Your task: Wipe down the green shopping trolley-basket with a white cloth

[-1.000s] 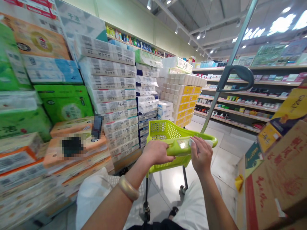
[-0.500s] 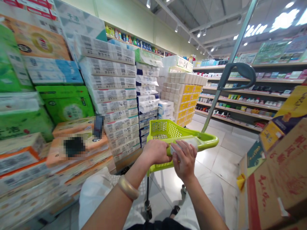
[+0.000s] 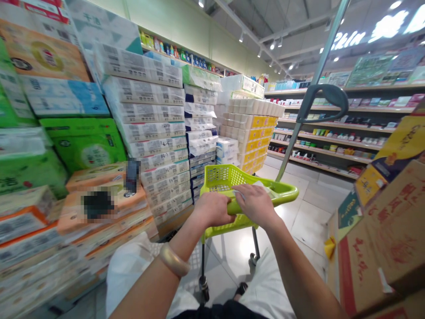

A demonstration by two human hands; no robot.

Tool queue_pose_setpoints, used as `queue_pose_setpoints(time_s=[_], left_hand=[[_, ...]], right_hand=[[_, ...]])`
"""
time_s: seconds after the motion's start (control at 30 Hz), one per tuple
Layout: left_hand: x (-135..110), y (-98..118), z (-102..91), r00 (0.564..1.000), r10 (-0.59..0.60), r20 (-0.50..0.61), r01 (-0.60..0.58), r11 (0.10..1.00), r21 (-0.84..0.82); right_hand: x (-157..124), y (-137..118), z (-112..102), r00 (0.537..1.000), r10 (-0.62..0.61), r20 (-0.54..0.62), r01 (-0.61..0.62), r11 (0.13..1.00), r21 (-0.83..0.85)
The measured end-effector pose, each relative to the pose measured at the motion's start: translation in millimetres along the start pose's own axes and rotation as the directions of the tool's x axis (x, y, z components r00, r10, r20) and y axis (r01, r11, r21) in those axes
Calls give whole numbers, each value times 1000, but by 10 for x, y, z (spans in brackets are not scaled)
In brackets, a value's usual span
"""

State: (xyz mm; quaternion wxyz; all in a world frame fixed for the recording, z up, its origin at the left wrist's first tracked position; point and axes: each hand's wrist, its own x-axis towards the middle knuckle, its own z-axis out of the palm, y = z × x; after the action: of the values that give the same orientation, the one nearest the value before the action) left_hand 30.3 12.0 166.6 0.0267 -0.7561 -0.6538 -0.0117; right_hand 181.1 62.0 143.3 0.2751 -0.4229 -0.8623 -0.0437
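A lime-green shopping cart (image 3: pixel 229 223) with a perforated basket stands just in front of me. My left hand (image 3: pixel 214 209), below a gold bangle on that wrist, is closed around the cart's green push handle (image 3: pixel 235 208). My right hand (image 3: pixel 255 203) lies across the handle to the right of it, pressing a thin white wipe (image 3: pixel 270 191) against the green plastic. Most of the wipe is covered by the fingers. Bare basket mesh shows past the hands; the lower inside of the basket is hidden.
Tall stacks of tissue packs (image 3: pixel 152 124) line the left side. Cardboard boxes (image 3: pixel 375 248) crowd the near right. Past the cart's right side rises a metal pole with a grey grip (image 3: pixel 307 104). Goods-filled shelves (image 3: pixel 332 128) run along the back.
My right hand has turned flatter over the handle and shifted slightly left, its forearm swinging out to the right. The left hand keeps its hold. The whole view has moved slightly.
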Motion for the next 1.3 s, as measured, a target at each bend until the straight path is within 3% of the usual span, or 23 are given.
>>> queue_pose_setpoints(time_s=[0.1, 0.27, 0.5, 0.6, 0.7, 0.8, 0.87, 0.97, 1.07, 1.2, 1.3], left_hand=[[-14, -10, -4, 1000, 0, 0, 0, 1000, -2], [-21, -34, 10, 1000, -6, 5, 6, 1000, -11], [-31, -44, 18, 1000, -4, -22, 4, 1000, -20], [-34, -33, 7, 1000, -24, -6, 24, 999, -29], [-34, -25, -5, 1000, -22, -2, 22, 999, -30], [-30, -28, -10, 1000, -11, 3, 12, 1000, -23], [-26, -35, -4, 1000, -6, -1, 6, 1000, -14], [-24, -48, 10, 1000, 4, -17, -4, 1000, 0], [-34, -59, 18, 1000, 8, -31, -7, 1000, 8], [-45, -73, 16, 999, 10, -40, -9, 1000, 10], [-40, -86, 20, 999, 6, -47, -5, 1000, 13]], right_hand=[[184, -34, -47, 985, -18, 172, 19, 1000, -4], [452, 234, -106, 891, 77, 448, -89, 996, 4], [418, 603, -194, 878, 224, 422, -232, 972, -33], [286, 624, -193, 900, 264, 347, -264, 963, -47], [138, 536, -161, 947, 258, 190, -248, 966, -75], [7, 339, -94, 993, 99, 67, -96, 994, -51], [-64, 170, -26, 999, -32, -13, 32, 999, -6], [-156, -53, 87, 978, -121, -170, 128, 991, 29], [-261, -127, 169, 952, -91, -294, 107, 993, 39], [-418, 55, 248, 910, -21, -414, 58, 995, 77], [-488, 260, 320, 845, 65, -531, -7, 994, 111]])
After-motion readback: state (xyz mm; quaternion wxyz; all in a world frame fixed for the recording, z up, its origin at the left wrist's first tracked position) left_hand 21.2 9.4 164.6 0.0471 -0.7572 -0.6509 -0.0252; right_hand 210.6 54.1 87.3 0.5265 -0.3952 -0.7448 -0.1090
